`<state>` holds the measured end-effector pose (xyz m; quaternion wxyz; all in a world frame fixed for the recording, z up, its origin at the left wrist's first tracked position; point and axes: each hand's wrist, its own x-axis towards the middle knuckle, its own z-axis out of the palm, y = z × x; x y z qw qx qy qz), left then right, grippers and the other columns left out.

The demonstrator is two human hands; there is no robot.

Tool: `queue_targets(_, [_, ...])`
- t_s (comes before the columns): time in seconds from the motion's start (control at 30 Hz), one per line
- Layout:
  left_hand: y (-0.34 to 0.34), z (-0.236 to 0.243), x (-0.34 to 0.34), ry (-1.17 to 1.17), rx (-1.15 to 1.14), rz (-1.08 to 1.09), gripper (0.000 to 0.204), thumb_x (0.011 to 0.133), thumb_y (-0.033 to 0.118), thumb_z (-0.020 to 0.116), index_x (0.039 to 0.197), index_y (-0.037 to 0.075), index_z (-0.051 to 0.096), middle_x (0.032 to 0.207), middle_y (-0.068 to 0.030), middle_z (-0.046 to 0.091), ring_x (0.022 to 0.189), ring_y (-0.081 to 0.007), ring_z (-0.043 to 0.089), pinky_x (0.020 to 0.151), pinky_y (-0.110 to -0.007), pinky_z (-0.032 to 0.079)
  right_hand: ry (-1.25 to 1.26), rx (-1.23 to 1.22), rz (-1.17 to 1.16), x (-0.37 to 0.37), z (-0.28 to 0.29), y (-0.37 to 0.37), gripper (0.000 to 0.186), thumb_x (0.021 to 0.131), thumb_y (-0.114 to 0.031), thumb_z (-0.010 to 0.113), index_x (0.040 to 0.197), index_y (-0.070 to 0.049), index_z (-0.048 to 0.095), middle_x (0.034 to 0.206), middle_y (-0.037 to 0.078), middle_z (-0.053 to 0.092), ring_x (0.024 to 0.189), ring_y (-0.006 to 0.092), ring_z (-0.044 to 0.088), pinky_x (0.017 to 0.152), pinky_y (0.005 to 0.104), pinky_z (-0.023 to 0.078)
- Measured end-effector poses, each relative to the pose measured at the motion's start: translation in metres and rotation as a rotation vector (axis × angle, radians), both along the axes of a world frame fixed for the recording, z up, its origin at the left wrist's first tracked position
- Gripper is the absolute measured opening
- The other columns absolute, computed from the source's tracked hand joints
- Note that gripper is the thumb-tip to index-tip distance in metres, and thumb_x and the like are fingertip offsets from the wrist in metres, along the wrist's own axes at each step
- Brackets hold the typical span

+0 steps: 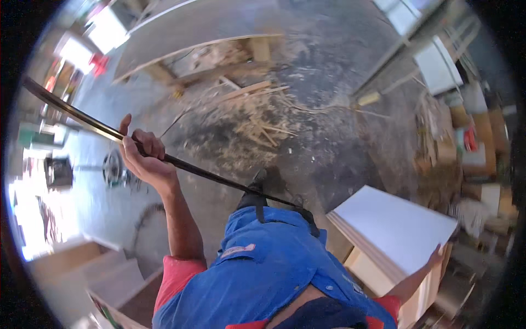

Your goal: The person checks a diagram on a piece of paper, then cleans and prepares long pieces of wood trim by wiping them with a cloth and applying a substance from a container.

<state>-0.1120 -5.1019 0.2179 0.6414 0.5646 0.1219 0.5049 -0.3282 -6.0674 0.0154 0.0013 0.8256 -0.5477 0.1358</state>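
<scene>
A long, thin, dark bar point(213, 176) with a brassy sheen at its upper end runs diagonally from the upper left down to my legs. My left hand point(143, 148) grips it, fingers curled round it and the index finger raised. At the lower right, my right hand point(435, 256) grips the edge of a white board point(392, 225), which lies on light wooden boxes or panels point(367, 274) beside me. The far side of that hand is hard to make out.
A workbench point(203, 22) stands ahead, with wood offcuts point(266, 131) and sawdust on the floor before it. Boxes and panels point(482, 142) are stacked at right, near a long rail point(394, 49). At left are machinery point(112, 167) and an open wooden box point(66, 263).
</scene>
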Motion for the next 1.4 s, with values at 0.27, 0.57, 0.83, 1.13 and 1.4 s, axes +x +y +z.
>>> queue_targets(0.27, [0.016, -0.002, -0.132, 0.067, 0.004, 0.429, 0.04, 0.106, 0.028, 0.037, 0.127, 0.001, 0.058, 0.063, 0.0057, 0.027, 0.05, -0.0039, 0.025, 0.042, -0.021, 0.019, 0.279, -0.041, 0.069, 0.021, -0.027, -0.043, 0.092, 0.089, -0.077, 0.047, 0.125, 0.005, 0.065, 0.123, 0.025, 0.067, 0.11, 0.0433, 0.065, 0.091, 0.0531, 0.054])
queue_targets(0.57, [0.131, 0.002, -0.181, -0.005, -0.003, 0.599, 0.047, 0.106, 0.035, 0.038, 0.128, -0.002, 0.057, 0.061, 0.0054, 0.029, 0.048, -0.0037, 0.023, 0.041, -0.022, 0.016, 0.27, -0.238, 0.285, 0.122, 0.012, 0.15, 0.074, 0.097, -0.066, 0.046, 0.128, -0.001, 0.065, 0.118, 0.023, 0.069, 0.105, 0.0415, 0.067, 0.088, 0.0539, 0.055])
queue_targets(0.83, [0.28, 0.041, -0.28, -0.027, 0.056, 0.738, 0.048, 0.105, 0.034, 0.042, 0.131, -0.003, 0.058, 0.062, 0.0059, 0.029, 0.049, -0.003, 0.024, 0.041, -0.021, 0.017, 0.256, -0.286, 0.821, 0.201, 0.113, 0.522, 0.055, 0.096, -0.053, 0.057, 0.12, -0.003, 0.066, 0.101, 0.026, 0.07, 0.093, 0.0457, 0.067, 0.08, 0.056, 0.052])
queue_targets(1.13, [0.361, 0.037, -0.36, 0.005, 0.086, 0.99, 0.052, 0.103, 0.033, 0.041, 0.136, -0.006, 0.052, 0.061, 0.0052, 0.028, 0.05, -0.003, 0.022, 0.041, -0.021, 0.017, 0.256, -0.358, 1.46, 0.281, 0.265, 0.866, 0.053, 0.096, -0.044, 0.063, 0.123, 0.002, 0.062, 0.096, 0.029, 0.071, 0.087, 0.0451, 0.071, 0.077, 0.0517, 0.056])
queue_targets(1.4, [0.467, 0.114, -0.303, -0.073, 0.072, 1.225, 0.047, 0.103, 0.032, 0.044, 0.124, -0.007, 0.06, 0.065, -0.0016, 0.045, 0.049, -0.0052, 0.029, 0.044, -0.019, 0.024, -0.522, -0.659, 1.72, 0.476, 0.426, 0.978, 0.059, 0.1, -0.035, 0.061, 0.137, 0.01, 0.053, 0.128, 0.027, 0.065, 0.122, 0.0354, 0.06, 0.101, 0.0431, 0.046])
